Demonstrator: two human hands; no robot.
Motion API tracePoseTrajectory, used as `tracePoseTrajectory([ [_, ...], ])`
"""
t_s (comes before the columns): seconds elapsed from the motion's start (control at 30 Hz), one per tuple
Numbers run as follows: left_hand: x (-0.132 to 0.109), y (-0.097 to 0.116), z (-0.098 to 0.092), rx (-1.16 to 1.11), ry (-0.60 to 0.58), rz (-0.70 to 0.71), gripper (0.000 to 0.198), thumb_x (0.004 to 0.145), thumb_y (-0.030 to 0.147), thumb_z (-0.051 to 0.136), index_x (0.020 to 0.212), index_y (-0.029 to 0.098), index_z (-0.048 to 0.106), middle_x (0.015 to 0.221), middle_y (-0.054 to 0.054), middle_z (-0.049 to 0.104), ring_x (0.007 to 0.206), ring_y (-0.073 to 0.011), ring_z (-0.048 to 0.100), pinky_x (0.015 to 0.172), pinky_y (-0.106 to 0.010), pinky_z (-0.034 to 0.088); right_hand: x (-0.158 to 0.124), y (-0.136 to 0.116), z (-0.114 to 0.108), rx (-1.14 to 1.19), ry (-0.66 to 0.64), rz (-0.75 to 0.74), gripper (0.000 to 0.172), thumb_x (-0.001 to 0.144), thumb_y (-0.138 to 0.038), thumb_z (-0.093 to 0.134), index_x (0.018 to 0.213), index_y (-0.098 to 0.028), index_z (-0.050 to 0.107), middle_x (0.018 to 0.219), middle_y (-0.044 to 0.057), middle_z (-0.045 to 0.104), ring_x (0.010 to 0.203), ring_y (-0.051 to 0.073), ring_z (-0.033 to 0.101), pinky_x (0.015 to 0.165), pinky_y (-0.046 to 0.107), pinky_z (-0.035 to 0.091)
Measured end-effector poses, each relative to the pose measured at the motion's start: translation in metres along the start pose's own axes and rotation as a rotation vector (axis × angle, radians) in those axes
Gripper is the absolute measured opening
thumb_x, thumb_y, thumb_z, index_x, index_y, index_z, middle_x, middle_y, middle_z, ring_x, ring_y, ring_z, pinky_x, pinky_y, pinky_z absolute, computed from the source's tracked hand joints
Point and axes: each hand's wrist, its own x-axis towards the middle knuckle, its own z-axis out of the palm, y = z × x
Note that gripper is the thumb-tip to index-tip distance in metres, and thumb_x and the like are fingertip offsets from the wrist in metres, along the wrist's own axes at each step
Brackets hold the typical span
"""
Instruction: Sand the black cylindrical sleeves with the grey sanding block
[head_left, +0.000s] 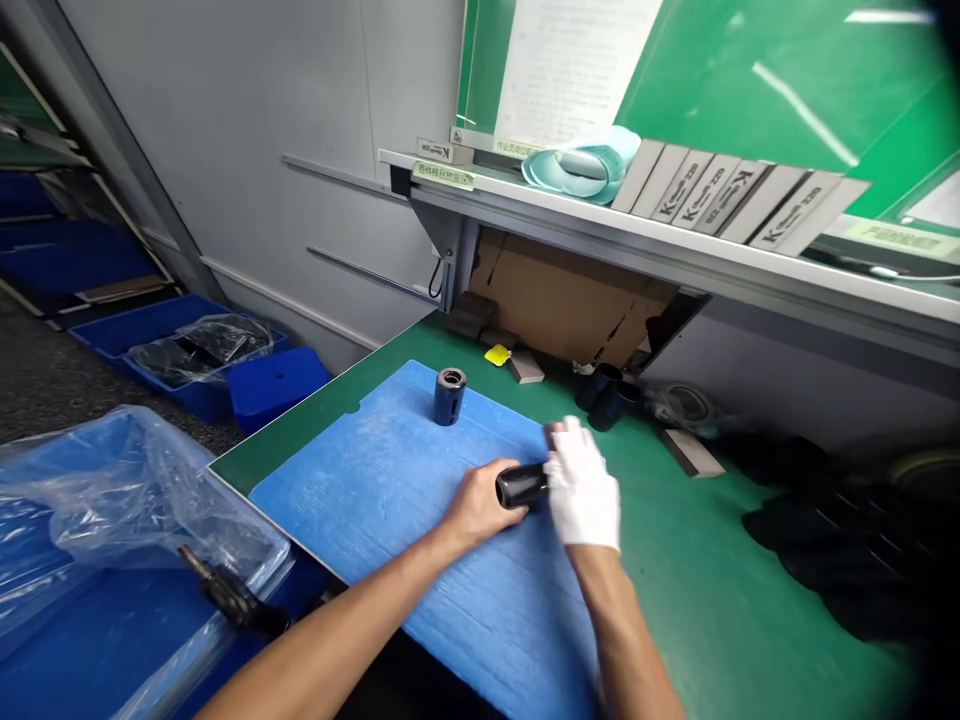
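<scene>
Your bare L hand & white-gloved R hand both clenched on a black metal cylinder, held sideways over the blue ridged mat; upright dark-blue metal sleeve stands on mat, beyond hands.

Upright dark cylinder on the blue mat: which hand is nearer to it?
Left. The bare left hand is below and right of the upright dark cylinder in view, not touching it. The white-gloved right hand is farther right, past the black cylinder in the left hand.
</scene>
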Motion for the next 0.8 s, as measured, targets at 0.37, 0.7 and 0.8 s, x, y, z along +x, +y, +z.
tracePoseTrajectory([
  [0.37,0.001,-0.001,-0.001,0.017,0.028,-0.022,0.036,0.073,0.019,0.067,0.11,0.018,0.069,0.098,-0.004,0.075,0.088,-0.0193,0.07,0.082,-0.027,0.053,-0.036,-0.036,0.008,0.088,-0.085,-0.091,0.051,0.094,-0.012,0.037,0.143,-0.018,0.046,0.157,0.008,0.031,0.147,0.029,0.019,0.098,0.047,0.052],
  [0.7,0.001,0.002,0.0,0.038,-0.023,0.011,0.042,0.068,0.019,0.072,0.11,0.018,0.069,0.095,-0.004,0.075,0.084,-0.0194,0.069,0.079,-0.026,0.053,-0.036,-0.018,0.016,0.193,0.001,-0.086,0.053,0.095,-0.03,0.029,0.147,-0.038,0.038,0.154,0.002,0.036,0.144,0.026,0.025,0.077,0.049,0.057],
  [0.8,0.002,0.002,0.001,0.035,-0.034,0.015,0.038,0.07,0.016,0.069,0.107,0.019,0.069,0.098,-0.003,0.075,0.087,-0.0189,0.07,0.08,-0.025,0.053,-0.033,-0.021,0.015,0.263,0.063,-0.104,0.055,0.095,-0.03,0.034,0.149,-0.039,0.034,0.155,0.002,0.035,0.144,0.026,0.025,0.083,0.049,0.056],
])
